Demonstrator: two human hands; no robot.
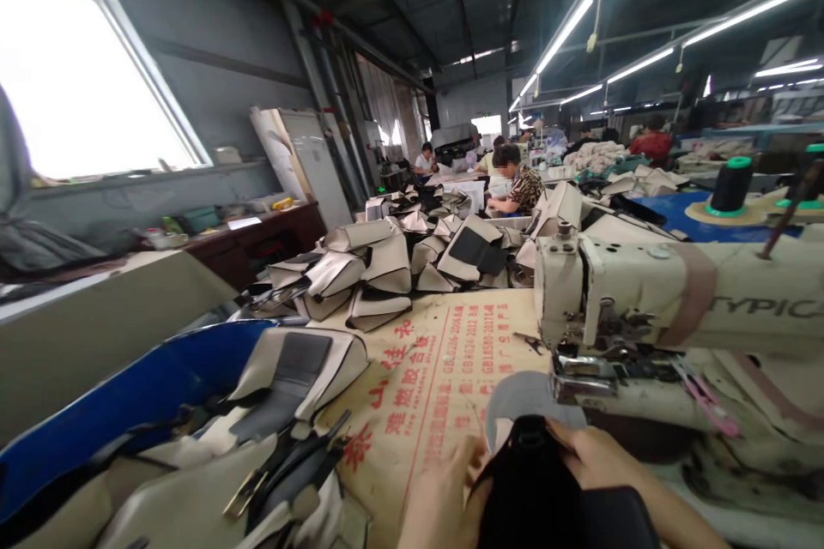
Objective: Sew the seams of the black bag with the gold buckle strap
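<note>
A black bag piece with a pale edge showing at its top left is between my hands at the bottom of the view. My left hand grips its left side, fingers bent against it. Along the upper right edge, my right hand is closed on the same piece, its fingertips partly hidden. Just beyond the hands is a round grey disc beside the arm of an industrial sewing machine. The sewing head stands to the right of the piece, apart from it.
Beige and black bag pieces are heaped at the table's far end. More sewn pieces fill a blue bin at left. Pink-handled snips rest on the machine. A black thread cone stands behind it. A person sits farther off.
</note>
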